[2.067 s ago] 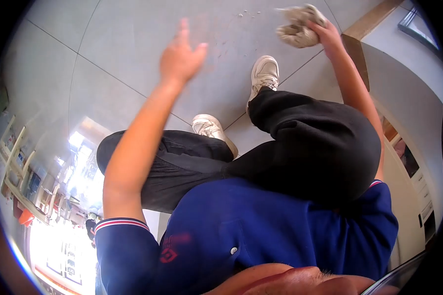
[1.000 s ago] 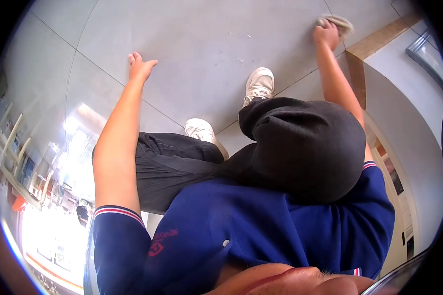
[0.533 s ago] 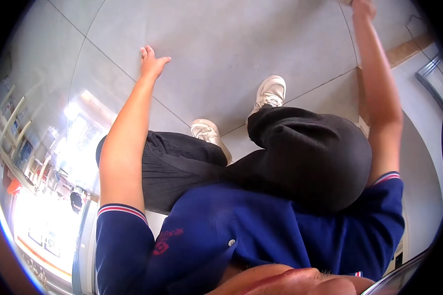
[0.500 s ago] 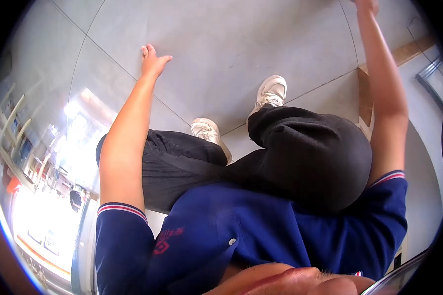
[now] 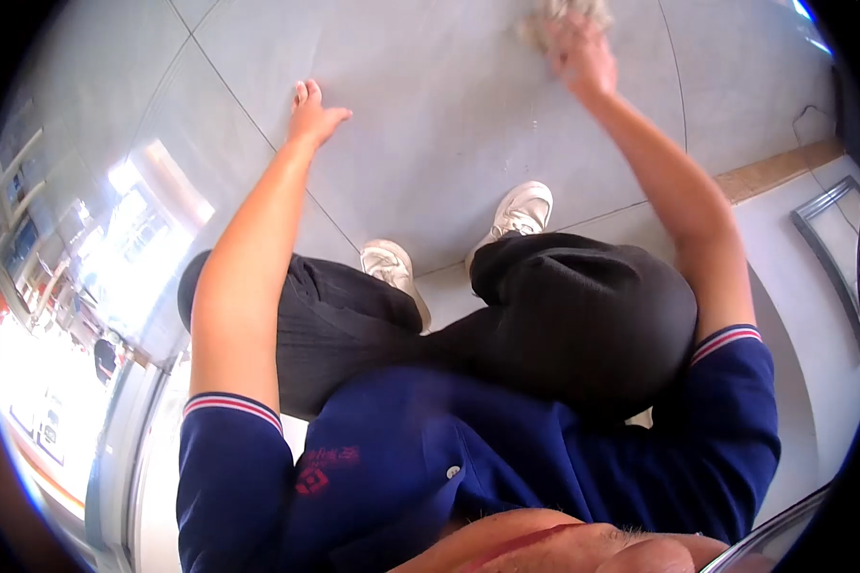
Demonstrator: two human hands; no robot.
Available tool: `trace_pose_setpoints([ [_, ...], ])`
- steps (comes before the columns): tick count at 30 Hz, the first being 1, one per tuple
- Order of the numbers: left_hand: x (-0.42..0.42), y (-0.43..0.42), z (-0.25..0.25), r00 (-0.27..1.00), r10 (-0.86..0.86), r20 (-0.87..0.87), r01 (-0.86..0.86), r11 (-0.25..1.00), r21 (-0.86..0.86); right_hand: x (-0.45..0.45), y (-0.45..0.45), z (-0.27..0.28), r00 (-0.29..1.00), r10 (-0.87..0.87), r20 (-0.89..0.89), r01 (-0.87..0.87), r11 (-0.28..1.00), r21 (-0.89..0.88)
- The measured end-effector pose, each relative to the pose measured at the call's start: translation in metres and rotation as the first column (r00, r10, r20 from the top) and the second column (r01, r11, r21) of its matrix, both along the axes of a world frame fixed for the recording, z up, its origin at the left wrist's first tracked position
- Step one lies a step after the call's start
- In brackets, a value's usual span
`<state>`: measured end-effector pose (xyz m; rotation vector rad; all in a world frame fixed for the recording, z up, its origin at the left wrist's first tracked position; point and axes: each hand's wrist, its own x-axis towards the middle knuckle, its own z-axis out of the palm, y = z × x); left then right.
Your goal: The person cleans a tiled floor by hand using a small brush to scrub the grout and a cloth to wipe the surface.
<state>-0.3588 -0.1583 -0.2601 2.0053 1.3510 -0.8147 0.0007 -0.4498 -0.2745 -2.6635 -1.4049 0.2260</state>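
My right hand (image 5: pixel 583 59) is at the top of the view, somewhat blurred, its fingers closed on a crumpled beige cloth (image 5: pixel 591 11). The cloth seems to press against the grey tiled floor (image 5: pixel 430 105). My left hand (image 5: pixel 312 116) is farther left, with nothing in it. Its thumb is spread away from the fingers, and it is over or on the same tiles; whether it touches them I cannot tell.
My white shoes (image 5: pixel 524 208) stand on the tiles below the hands. At the right are a brown strip (image 5: pixel 779 172), a grey frame (image 5: pixel 831 258) and a thin cable (image 5: pixel 812 110). Bright light and cluttered furniture (image 5: pixel 29 229) fill the left edge.
My right hand has swept left from the upper right corner, bringing the cloth into view. My left hand has shifted only slightly in the picture. The whole view has tilted a little.
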Motion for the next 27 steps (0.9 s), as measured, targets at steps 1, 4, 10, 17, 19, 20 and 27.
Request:
trace_pose_setpoints([
  [1,0.008,0.0,0.009,1.0,0.03,-0.01,-0.03,0.999,-0.016,-0.031,-0.015,0.002,0.991,0.071,-0.118,-0.074,0.997,-0.027],
  [4,0.011,0.008,0.016,0.999,0.042,0.003,-0.042,0.999,-0.03,-0.088,-0.045,0.04,0.905,0.135,-0.404,-0.196,0.974,-0.113],
  [10,0.003,0.004,0.005,0.998,-0.062,-0.002,0.062,0.998,0.012,0.017,0.007,0.096,0.599,-0.404,-0.691,0.633,0.767,0.1],
  [17,0.041,0.022,0.065,0.979,-0.188,-0.075,0.187,0.982,-0.019,0.013,0.091,0.216,0.653,-0.349,-0.672,0.693,0.633,0.345],
  [19,0.06,-0.013,0.102,0.988,-0.105,0.113,0.115,0.989,-0.093,-0.029,0.095,0.247,0.214,-0.549,-0.808,0.805,0.567,-0.172],
  [20,0.056,-0.043,0.118,0.908,0.299,0.292,-0.213,0.932,-0.292,-0.044,0.087,0.258,0.426,-0.553,-0.716,0.526,0.795,-0.301],
  [27,0.098,-0.21,0.458,0.22,0.96,-0.171,-0.827,0.091,-0.555,-0.17,0.031,0.457,0.209,-0.455,-0.866,0.565,0.779,-0.273],
])
